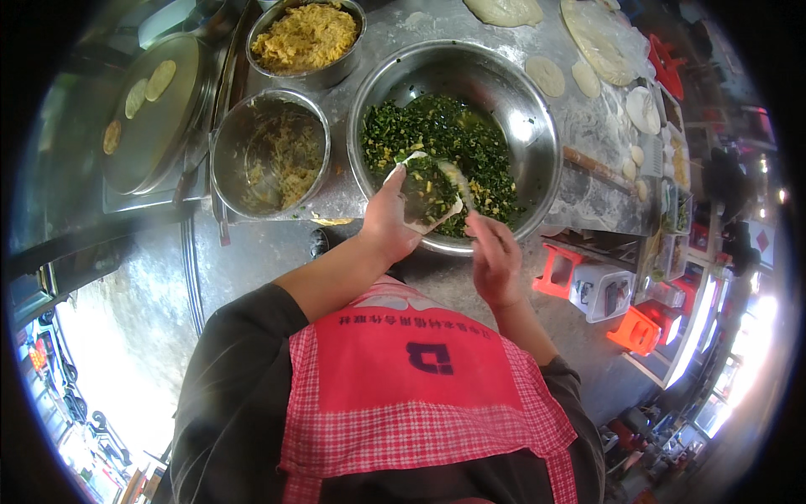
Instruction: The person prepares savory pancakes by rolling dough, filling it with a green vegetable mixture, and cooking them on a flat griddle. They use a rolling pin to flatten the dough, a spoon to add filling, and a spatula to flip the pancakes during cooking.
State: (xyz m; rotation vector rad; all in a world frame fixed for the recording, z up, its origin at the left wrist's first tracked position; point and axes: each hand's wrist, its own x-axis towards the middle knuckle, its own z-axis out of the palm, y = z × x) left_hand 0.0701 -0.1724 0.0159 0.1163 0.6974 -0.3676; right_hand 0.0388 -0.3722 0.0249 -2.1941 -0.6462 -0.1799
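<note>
My left hand (387, 217) holds a thin dough wrapper (434, 220) over the near side of a large stainless steel bowl (549, 142). Chopped greens with yellow bits lie in the wrapper, whose pale rim shows at thumb and fingertips. In the bowl is a mass of the same chopped green filling (453, 120), heaped to the left and wet-looking. My right hand (497, 255) grips a slim utensil (464, 183), blurred by motion, its far end at the filling in the wrapper. What kind of utensil it is cannot be made out.
Left of the big bowl stand a steel bowl of shredded filling (293, 157) and a pot of yellow filling (305, 38). Flat cakes (160, 80) lie on a round griddle (148, 151). To the right are dough rounds (545, 76), a rolling pin (595, 167) and plastic-covered dough (604, 50).
</note>
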